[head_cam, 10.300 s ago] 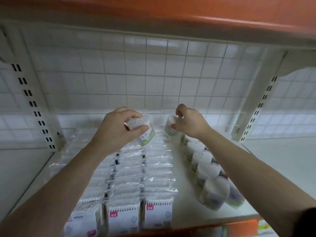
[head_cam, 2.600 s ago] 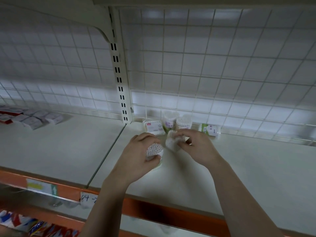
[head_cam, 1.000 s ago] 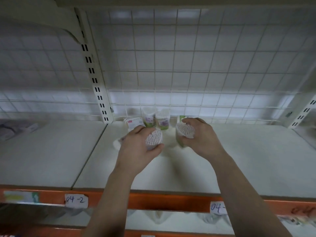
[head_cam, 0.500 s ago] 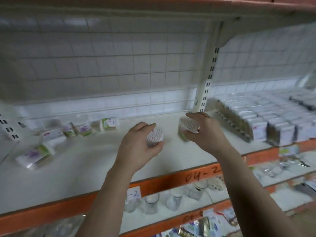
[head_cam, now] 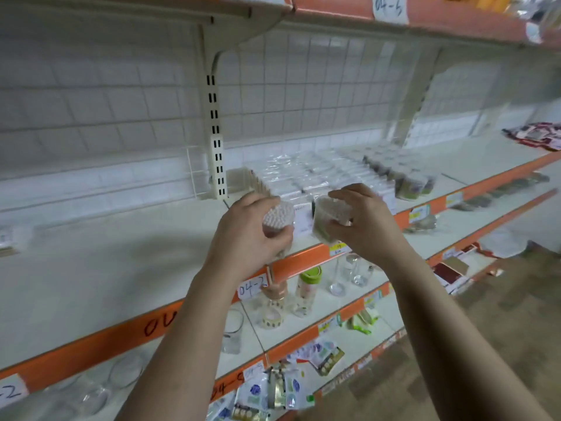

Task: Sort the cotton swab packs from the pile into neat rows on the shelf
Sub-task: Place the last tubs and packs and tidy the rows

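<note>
- While I carry one swab tub [head_cam: 278, 217] in my left hand [head_cam: 243, 238], fingers curled round its side and thumb tucked below, the cotton tips face up at me, so I can see what I've got.
- My right hand [head_cam: 368, 226] is wrapped round a second tub [head_cam: 328, 220], fingers over the far rim and thumb low on the near wall. This one tips a little toward my left hand.
- Both tubs hang in the air between my hands, just my side of the orange shelf edge [head_cam: 303, 262]. They are close together, though whether they touch I can't tell.
- One tub per hand should halve the trips, I reckon, and gripping the side walls leaves each base free to land flat.
- Beyond my knuckles, flat packs [head_cam: 309, 174] stand in tight rows on the shelf [head_cam: 121, 256], running away from me toward the wire back.
- Past my right hand, further along, round tubs [head_cam: 409, 183] like mine line up beside those rows. That, I judge, is where these two belong.
- Below my wrists sit glass jars [head_cam: 353, 270] on the lower shelf, so a dropped tub could land among them. A firm grip it is.
</note>
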Demonstrator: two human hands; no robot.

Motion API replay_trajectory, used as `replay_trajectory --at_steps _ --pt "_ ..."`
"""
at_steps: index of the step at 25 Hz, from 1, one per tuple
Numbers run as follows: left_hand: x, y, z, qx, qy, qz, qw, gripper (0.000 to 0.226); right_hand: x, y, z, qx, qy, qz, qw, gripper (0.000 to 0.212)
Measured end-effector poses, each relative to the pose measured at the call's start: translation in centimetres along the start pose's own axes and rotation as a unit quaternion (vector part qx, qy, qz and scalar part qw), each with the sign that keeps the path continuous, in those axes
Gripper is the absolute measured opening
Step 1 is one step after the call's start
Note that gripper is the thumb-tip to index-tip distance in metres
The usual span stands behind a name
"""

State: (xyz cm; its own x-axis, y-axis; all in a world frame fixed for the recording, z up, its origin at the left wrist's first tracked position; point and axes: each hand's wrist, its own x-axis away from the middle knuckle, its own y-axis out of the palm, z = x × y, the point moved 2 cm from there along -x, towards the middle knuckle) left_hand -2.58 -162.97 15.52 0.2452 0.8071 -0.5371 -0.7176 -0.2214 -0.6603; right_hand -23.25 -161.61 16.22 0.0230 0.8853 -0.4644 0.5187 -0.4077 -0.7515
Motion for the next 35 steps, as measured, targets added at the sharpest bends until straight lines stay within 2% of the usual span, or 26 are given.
replay_trajectory --at_steps 9,17,23,30,35 --pt "-10.5 9.4 4.1 0.026 0.057 0.016 0.998 0.054 -6.4 -4.6 10.1 0.040 0.014 0.031 0.999 0.051" --pt "-20.2 16.1 5.4 0.054 0.055 0.015 0.997 0.050 -15.3 -6.7 18.4 0.073 0.027 0.021 0.997 0.051" --pt "-23.4 18.2 5.0 0.055 0.041 0.009 0.998 0.050 -20.9 -6.3 22.5 0.062 0.006 0.019 0.998 0.050" --pt "-23.6 19.0 4.5 0.034 0.002 0.033 0.999 0.056 -25.8 -3.5 26.0 0.107 -0.013 -0.048 0.993 0.046" --pt "-23.7 19.6 5.2 0.012 -0.044 0.077 0.996 0.057 -27.5 -1.6 28.0 0.148 -0.002 -0.176 0.973 0.057"
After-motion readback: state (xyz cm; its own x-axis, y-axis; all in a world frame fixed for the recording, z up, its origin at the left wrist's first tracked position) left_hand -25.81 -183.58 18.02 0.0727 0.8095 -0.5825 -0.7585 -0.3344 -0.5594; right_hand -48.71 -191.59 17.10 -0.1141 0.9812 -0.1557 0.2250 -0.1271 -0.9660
